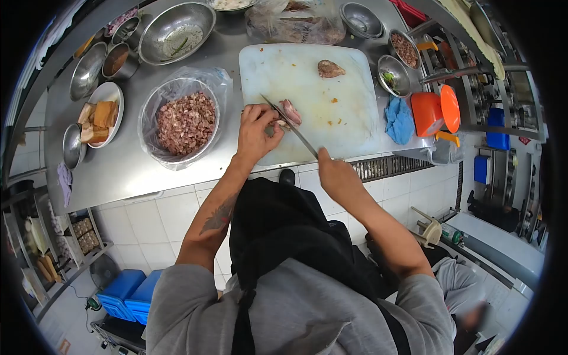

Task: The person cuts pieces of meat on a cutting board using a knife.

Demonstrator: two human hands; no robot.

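My right hand [342, 178] grips the handle of a knife [303, 138], its long blade slanting up and left over the white cutting board [358, 112]. At the board's left side, my left hand [258, 132] has its fingers curled and pressed on a piece of meat [290, 112], close beside the blade. Part of that meat is hidden under the fingers and knife. Farther up the board lies a darker, browned piece of meat [331, 69]. Small brown scraps dot the board.
Left of the board stands a plastic-lined bowl of chopped meat [185, 124]. Metal bowls [177, 34] and a white bowl with tan blocks [106, 115] sit beyond it. A blue cloth [399, 120] and orange container [427, 113] lie right. Another person [461, 287] is at lower right.
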